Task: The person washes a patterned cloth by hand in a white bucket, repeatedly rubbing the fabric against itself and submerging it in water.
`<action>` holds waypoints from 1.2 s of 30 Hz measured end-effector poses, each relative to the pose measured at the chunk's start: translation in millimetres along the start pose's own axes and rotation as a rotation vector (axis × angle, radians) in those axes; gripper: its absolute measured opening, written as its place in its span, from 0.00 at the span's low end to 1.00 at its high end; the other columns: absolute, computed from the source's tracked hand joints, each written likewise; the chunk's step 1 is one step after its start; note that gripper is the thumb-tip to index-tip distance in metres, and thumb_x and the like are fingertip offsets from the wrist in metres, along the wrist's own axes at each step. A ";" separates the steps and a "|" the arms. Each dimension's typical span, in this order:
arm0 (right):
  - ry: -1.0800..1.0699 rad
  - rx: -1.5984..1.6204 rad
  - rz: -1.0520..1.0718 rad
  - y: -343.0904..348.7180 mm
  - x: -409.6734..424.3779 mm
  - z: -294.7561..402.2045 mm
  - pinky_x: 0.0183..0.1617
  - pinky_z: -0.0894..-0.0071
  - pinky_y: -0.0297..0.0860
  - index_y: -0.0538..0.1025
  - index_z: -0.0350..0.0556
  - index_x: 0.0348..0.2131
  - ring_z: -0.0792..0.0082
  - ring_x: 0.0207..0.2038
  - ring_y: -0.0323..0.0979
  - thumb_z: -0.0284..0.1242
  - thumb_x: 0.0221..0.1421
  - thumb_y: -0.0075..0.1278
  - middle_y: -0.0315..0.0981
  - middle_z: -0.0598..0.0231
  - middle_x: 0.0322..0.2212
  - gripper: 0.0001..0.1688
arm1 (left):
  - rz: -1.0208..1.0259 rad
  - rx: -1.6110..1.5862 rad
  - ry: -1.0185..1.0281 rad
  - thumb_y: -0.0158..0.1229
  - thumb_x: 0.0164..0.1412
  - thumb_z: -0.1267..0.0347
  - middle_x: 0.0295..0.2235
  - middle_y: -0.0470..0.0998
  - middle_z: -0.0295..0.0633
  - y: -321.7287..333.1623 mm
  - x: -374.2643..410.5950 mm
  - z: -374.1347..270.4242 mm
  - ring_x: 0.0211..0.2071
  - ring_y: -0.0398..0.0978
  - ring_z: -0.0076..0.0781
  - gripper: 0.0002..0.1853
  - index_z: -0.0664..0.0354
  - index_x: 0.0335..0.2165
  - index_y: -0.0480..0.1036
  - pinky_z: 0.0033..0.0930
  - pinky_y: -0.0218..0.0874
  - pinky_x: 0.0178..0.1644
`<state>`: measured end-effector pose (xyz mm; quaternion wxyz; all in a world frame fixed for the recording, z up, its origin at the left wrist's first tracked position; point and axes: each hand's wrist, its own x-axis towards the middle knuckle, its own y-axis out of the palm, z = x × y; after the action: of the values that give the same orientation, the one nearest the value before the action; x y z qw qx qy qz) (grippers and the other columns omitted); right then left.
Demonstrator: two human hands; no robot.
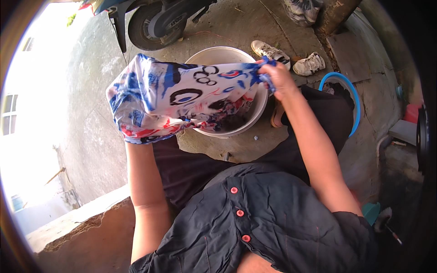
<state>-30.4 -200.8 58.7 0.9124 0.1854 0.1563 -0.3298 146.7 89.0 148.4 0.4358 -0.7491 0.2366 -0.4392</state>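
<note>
A thin garment (160, 88), printed with blue, black and red brush-like shapes on white, is stretched sideways in front of me. My right hand (278, 78) grips its gathered blue end. From the other side, my left forearm (139, 170) goes up into an opening of the cloth, which hides my left hand; whether its fingers grip anything inside does not show. Below the cloth stands a round white bucket (222, 54) between my knees. Part of the same-patterned fabric hangs down over the bucket's near side, and its contents are mostly covered.
A scooter's rear wheel (153, 30) is beyond the bucket. White sneakers (309, 64) lie at the far right, close to a blue-rimmed basin (356, 102) beside my knee. A dark plastic bag (302, 12) sits further off. A low broken-edged wall (92, 235) runs along my left.
</note>
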 end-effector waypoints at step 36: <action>0.002 -0.857 0.090 -105.2 -4.8 -28.9 0.29 0.83 0.61 0.74 0.39 0.27 0.84 0.23 0.63 0.20 0.41 0.45 0.69 0.72 0.19 0.08 | 0.441 -0.429 -0.326 0.58 0.51 0.61 0.42 0.74 0.39 59.7 -134.7 -27.0 0.44 0.71 0.31 0.24 0.57 0.47 0.68 0.32 0.61 0.50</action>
<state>-108.0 -260.5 10.4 0.9202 -0.2036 0.2717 -0.1949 57.4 146.0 42.4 0.3848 -0.8149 0.4070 -0.1493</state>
